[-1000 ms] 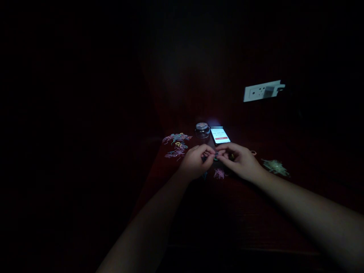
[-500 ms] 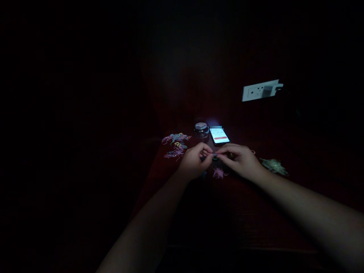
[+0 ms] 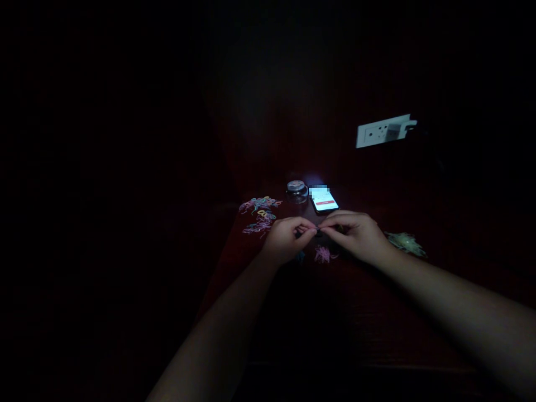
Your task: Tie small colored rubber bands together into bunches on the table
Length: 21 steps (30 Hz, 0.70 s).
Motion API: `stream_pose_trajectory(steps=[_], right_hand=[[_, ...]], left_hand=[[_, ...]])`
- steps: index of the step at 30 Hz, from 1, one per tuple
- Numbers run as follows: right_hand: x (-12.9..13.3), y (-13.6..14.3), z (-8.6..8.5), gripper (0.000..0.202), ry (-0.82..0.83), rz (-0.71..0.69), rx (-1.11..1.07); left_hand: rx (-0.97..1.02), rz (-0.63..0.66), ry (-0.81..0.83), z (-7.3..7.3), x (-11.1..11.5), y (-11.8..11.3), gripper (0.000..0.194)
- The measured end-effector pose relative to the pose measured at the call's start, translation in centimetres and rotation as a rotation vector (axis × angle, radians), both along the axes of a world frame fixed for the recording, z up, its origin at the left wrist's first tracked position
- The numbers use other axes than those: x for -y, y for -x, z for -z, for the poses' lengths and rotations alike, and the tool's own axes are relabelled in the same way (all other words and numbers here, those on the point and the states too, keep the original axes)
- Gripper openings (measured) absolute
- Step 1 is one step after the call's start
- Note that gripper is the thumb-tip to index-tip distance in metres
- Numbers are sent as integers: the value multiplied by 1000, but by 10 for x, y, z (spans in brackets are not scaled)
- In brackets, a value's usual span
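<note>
My left hand (image 3: 285,239) and my right hand (image 3: 359,235) meet fingertip to fingertip over the dark table, both in a pinch. Whatever lies between the fingertips is too small and dim to make out. Just below them is a small pile of pink bands (image 3: 322,254), with a few blue bands (image 3: 300,256) beside it, partly under my left hand. Mixed coloured bands (image 3: 260,205) lie in loose heaps to the left of my left hand. A pale green pile of bands (image 3: 406,244) rests right of my right wrist.
Behind the hands stand a clear round jar (image 3: 297,192) with a lid and a phone (image 3: 324,199) with a lit screen. A white socket plate (image 3: 383,132) with a plug is on the wall at the right. The surroundings are very dark.
The fingertips of my left hand have shifted slightly right, closer to those of my right hand. The small gap between the two pinches has narrowed.
</note>
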State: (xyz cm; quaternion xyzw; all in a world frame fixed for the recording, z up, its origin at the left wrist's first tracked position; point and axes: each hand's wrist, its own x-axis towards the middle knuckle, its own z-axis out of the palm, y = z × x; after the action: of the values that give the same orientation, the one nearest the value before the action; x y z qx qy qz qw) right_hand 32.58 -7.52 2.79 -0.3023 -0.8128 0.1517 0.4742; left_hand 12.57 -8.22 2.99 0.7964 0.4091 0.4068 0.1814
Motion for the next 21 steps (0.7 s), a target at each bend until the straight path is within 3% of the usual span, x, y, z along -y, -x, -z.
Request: stream_pose_trajectory(steps=[6,12,17,21], right_hand=[[2,0,-3,17,-15,34,79],[0,-17,-21,20,16,22,274],[-11,-46,-30,18,233,14,468],[-12,-54,-32,14,414,-17,638]], left_hand=[[-52,1,-11,-2,1,2,17],[-90,-12,26,0,1,5,19],[-109,-68,33,-1,-2,12,19],[-114,-95,27,1,-5,17,19]])
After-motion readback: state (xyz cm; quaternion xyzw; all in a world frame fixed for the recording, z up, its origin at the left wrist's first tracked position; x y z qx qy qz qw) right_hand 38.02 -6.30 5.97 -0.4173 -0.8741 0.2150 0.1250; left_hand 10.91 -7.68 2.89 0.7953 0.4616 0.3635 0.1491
